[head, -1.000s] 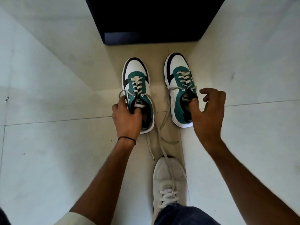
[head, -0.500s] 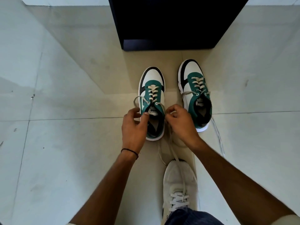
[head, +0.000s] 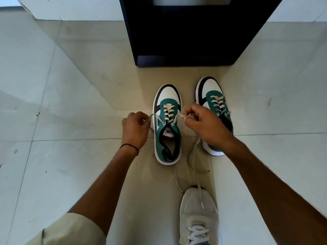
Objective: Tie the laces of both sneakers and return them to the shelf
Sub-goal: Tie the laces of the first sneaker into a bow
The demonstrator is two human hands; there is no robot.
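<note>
Two green, white and black sneakers stand side by side on the tiled floor, toes pointing away from me. The left sneaker [head: 168,124] has its laces undone. My left hand [head: 135,129] pinches its left lace end and my right hand [head: 203,124] pinches its right lace end, both pulled outward from the top eyelets. The right sneaker [head: 214,103] is partly covered by my right hand and wrist; a loose lace [head: 193,156] trails on the floor near its heel.
A dark shelf unit [head: 184,32] stands straight ahead, just beyond the sneakers' toes. My own white shoe [head: 198,216] is planted on the floor below the pair. Pale floor tiles [head: 62,165] spread to both sides.
My right hand left the right sneaker and came over to the left one. Both hands now hold that sneaker's lace ends and have pulled them apart sideways. The view has tilted up toward the shelf.
</note>
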